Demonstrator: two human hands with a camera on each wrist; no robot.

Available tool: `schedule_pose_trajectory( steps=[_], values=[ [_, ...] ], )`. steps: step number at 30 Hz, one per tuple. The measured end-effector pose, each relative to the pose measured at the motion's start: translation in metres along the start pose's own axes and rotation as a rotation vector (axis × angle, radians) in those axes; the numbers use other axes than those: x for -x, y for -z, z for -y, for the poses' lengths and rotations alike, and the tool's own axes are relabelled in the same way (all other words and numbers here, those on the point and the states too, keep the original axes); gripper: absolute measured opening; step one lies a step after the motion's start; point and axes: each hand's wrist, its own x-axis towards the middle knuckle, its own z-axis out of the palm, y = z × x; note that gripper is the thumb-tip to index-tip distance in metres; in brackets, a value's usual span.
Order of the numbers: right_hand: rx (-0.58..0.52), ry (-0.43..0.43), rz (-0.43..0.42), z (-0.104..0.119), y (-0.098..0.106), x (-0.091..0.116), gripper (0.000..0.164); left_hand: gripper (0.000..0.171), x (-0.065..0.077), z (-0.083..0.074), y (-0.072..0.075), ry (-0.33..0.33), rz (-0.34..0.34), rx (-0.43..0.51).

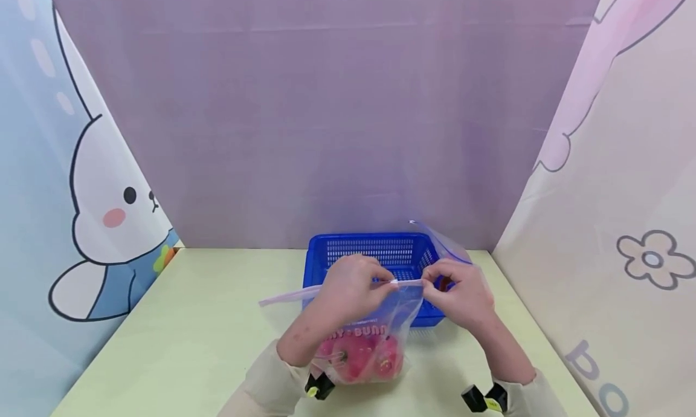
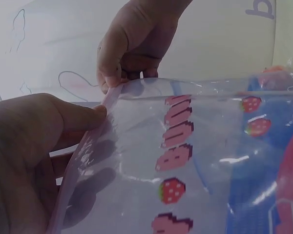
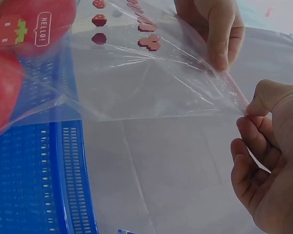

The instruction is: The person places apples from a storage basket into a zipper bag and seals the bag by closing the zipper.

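A clear printed zip bag (image 1: 405,308) with a pink zip strip hangs between both hands, low in the head view. Several red round fruits (image 1: 353,356) fill its bottom. My left hand (image 1: 348,290) pinches the strip between thumb and fingers, right at a small white slider (image 1: 394,281). At the bag's right corner, my right hand (image 1: 462,293) pinches the end of the strip. The left wrist view shows both thumbs along the pink strip (image 2: 75,161), a short way apart. In the right wrist view the bag's film (image 3: 151,87) is pulled taut between them.
Right behind the bag stands a blue plastic basket (image 1: 321,248) with slotted walls. Another clear bag with a blue zip (image 1: 448,245) rises at its right side. Printed cloth panels (image 1: 625,193) flank the pale table (image 1: 206,320), and a plain cloth (image 1: 326,133) hangs behind.
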Motion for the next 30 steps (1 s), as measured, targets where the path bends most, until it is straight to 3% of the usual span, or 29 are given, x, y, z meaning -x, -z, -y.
schedule_pose_trajectory(
  steps=[6, 13, 22, 30],
  values=[
    [-0.009, -0.026, 0.000, -0.002, 0.001, 0.002, 0.020, 0.020, 0.005, 0.003, 0.001, 0.037, 0.020, -0.002],
    [0.000, -0.014, -0.017, 0.026, 0.008, 0.000, 0.018, 0.019, 0.010, 0.010, 0.002, 0.042, 0.010, 0.026],
    [-0.018, -0.008, 0.018, 0.034, 0.014, -0.002, 0.018, 0.019, 0.015, 0.018, 0.006, 0.054, 0.030, 0.088],
    [-0.022, 0.019, 0.017, 0.033, 0.012, -0.002, 0.019, 0.019, 0.023, 0.026, 0.014, 0.004, 0.028, 0.066]
  ],
)
